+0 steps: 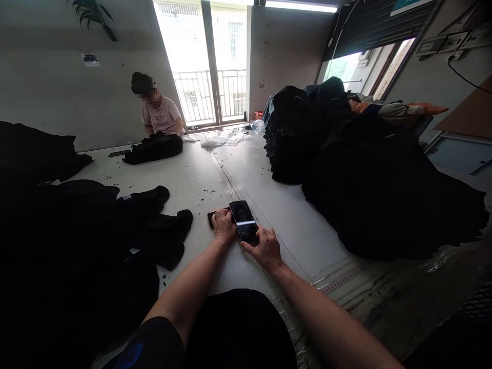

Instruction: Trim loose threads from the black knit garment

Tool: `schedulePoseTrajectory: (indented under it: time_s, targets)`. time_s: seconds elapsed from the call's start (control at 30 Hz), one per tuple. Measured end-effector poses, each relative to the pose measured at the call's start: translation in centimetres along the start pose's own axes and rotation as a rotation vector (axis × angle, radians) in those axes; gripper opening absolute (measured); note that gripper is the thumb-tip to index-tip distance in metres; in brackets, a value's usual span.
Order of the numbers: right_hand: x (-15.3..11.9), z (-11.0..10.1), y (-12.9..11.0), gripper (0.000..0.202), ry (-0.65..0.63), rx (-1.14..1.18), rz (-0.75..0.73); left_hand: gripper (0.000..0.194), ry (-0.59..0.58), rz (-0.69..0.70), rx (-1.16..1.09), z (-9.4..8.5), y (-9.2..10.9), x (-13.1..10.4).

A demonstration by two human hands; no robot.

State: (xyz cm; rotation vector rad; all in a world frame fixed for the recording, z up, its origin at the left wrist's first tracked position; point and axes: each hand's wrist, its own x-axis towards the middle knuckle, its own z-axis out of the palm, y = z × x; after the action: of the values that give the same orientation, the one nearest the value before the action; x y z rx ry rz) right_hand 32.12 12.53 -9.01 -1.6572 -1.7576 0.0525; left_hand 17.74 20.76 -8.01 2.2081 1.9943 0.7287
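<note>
My right hand [266, 250] grips the lower end of a smartphone [243, 218], its thumb and fingers on either side. The phone's screen is lit, mostly dark with a bright band across it. Just left of it, my left hand [224, 225] is closed over a flat dark object with a reddish edge [210, 219], which is largely hidden under the fingers. Both hands are low over the pale table [288, 220], close together. Black cloth [225, 328] covers the area between my forearms.
Black garments [84, 230] spread over the table's left side. Tall stacks of black garments [388, 189] stand on the right. Across the table, a person [161, 113] sits behind a folded black pile [154, 148]. Clear plastic sheets [225, 137] lie near the window.
</note>
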Motion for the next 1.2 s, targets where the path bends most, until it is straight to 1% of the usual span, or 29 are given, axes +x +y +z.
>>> schedulePoseTrajectory:
  time_s: [0.13,0.27,0.5,0.63,0.77,0.87,0.97,1.03,1.2]
  targets:
    - [-0.1,-0.3,-0.2,0.034,0.008,-0.006,-0.011,0.033,-0.026,0.056,-0.003,0.3,0.3,0.0]
    - [-0.2,-0.4,-0.3,0.034,0.0,-0.016,-0.009,0.035,-0.039,0.059,-0.003,0.3,0.2,0.1]
    - [-0.3,-0.5,-0.4,0.036,-0.053,-0.057,0.004,0.031,-0.052,0.085,-0.014,0.1,-0.8,0.7]
    - [-0.2,-0.6,-0.6,0.037,-0.088,-0.079,0.001,0.03,-0.046,0.074,-0.01,0.0,-1.5,0.8]
    - [-0.2,-0.6,-0.8,0.039,-0.12,-0.104,-0.006,0.035,-0.055,0.066,-0.016,0.0,-1.6,0.8]
    - [-0.3,-0.6,-0.8,0.04,-0.143,-0.124,-0.011,0.041,-0.077,0.083,-0.031,-0.1,-1.8,0.6]
    - [-0.3,-0.6,-0.9,0.04,-0.166,-0.14,-0.017,0.05,-0.115,0.126,-0.057,-0.7,-2.6,0.4]
    - [-0.3,-0.6,-1.1,0.04,-0.181,-0.148,-0.021,0.053,-0.128,0.142,-0.071,-1.4,-3.3,0.2]
    - [-0.2,-0.7,-1.4,0.041,-0.212,-0.161,-0.013,0.048,-0.095,0.129,-0.108,-4.2,-5.4,-1.0]
